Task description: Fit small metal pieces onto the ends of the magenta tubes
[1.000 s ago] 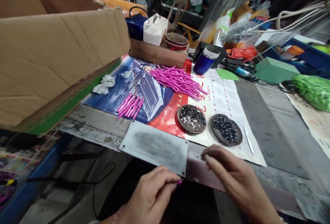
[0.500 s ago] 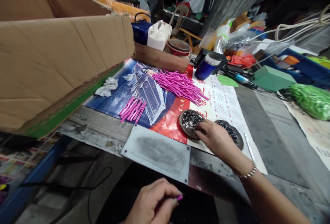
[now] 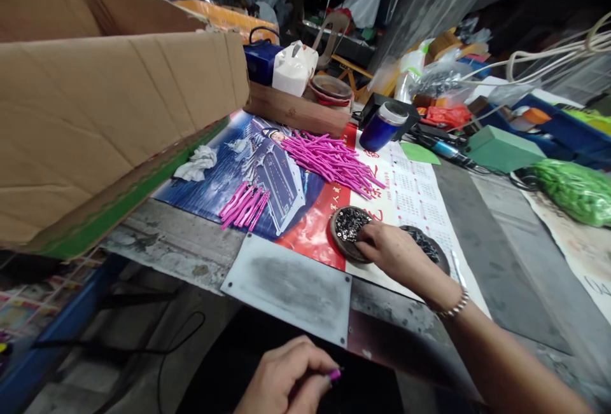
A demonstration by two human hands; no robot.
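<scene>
My left hand [image 3: 291, 376], low in the head view, is closed with thumb and finger on a magenta stick [image 3: 335, 374]. Only the stick's short end shows; the rest is hidden in the hand. My right hand [image 3: 391, 252] reaches into a round dish [image 3: 336, 247] of small shiny metal parts [image 3: 351, 223]. Its fingertips are pinched together among the parts, and what they grip cannot be made out. Beyond that wrist sits a second dish with dark small pieces [image 3: 424, 242], partly covered. A large pile of magenta sticks [image 3: 329, 159] and a smaller group of dark-tipped sticks [image 3: 244, 205] lie farther back.
A pale plate [image 3: 291, 288] lies at the table's front edge. The poster [image 3: 310, 229] covers the table middle. At left stands a big cardboard box [image 3: 124, 96]. A blue jar [image 3: 382, 128], a wooden block [image 3: 296, 109] and a green bag [image 3: 573, 188] stand behind and right.
My right hand has shifted slightly left, still at the dish of metal parts. My left hand keeps the magenta stick, almost in the same place.
</scene>
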